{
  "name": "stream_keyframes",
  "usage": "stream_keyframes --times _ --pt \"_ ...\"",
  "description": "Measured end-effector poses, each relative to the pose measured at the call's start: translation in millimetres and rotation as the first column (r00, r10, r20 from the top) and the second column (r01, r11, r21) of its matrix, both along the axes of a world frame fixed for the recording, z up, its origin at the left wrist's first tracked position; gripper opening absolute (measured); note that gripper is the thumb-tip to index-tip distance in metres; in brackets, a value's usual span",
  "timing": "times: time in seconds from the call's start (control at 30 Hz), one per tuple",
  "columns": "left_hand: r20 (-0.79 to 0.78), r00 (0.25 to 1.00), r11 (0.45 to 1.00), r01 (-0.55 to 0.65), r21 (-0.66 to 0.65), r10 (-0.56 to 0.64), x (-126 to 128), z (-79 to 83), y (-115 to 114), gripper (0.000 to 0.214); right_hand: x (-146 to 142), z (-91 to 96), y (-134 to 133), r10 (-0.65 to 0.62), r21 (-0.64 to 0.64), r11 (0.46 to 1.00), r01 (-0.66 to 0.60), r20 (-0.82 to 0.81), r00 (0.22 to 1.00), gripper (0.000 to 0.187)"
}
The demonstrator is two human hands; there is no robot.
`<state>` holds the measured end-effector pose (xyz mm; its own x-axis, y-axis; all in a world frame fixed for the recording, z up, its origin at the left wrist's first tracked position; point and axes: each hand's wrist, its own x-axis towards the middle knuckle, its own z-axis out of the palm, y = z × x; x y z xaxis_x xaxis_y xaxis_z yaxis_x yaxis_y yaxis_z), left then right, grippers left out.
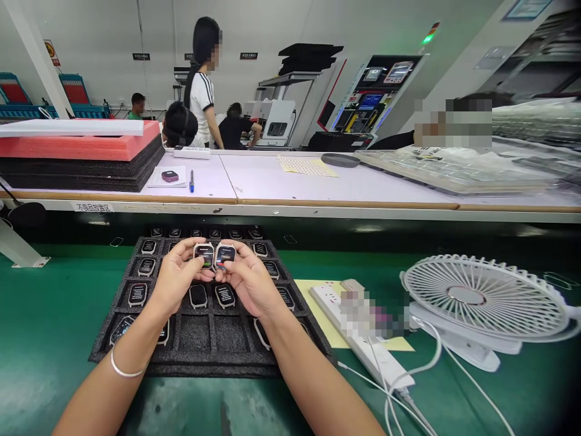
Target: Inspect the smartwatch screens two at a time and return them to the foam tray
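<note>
Side by side above a black foam tray [195, 363], two square smartwatch bodies without straps are held with their screens lit. My left hand [179, 272] grips the left smartwatch [203, 253], its thumb on the lower screen. In my right hand [247, 275] is the right smartwatch [225, 254], with that thumb also pressed on the glass. The two watches are close together, almost touching. More watches sit in the tray's compartments around my hands, such as one watch [198, 296] just below. Two front compartments hold no watch. My forearms hide parts of the tray.
To the right are a white power strip [327, 303] with cables and a white fan [467, 297]. A raised shelf [258, 175] runs behind the tray, bearing red and black foam [91, 145], a pen [191, 181] and clear plastic trays [431, 169]. Several people are beyond it.
</note>
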<state>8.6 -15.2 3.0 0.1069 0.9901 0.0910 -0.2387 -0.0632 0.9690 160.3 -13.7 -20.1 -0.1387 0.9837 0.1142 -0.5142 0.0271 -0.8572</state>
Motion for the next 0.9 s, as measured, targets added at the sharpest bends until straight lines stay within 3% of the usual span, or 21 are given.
stream_keyframes --times 0.33,0.9 --pt "0.002 1.000 1.000 0.007 -0.003 -0.007 -0.1 1.2 -1.0 0.043 -0.3 0.1 0.1 -0.022 -0.016 1.000 0.022 0.002 1.000 0.031" --pt "0.004 1.000 1.000 0.000 -0.005 0.000 -1.1 1.9 -1.2 0.045 -0.2 3.0 -1.7 -0.015 -0.027 1.000 0.014 -0.006 1.000 0.040"
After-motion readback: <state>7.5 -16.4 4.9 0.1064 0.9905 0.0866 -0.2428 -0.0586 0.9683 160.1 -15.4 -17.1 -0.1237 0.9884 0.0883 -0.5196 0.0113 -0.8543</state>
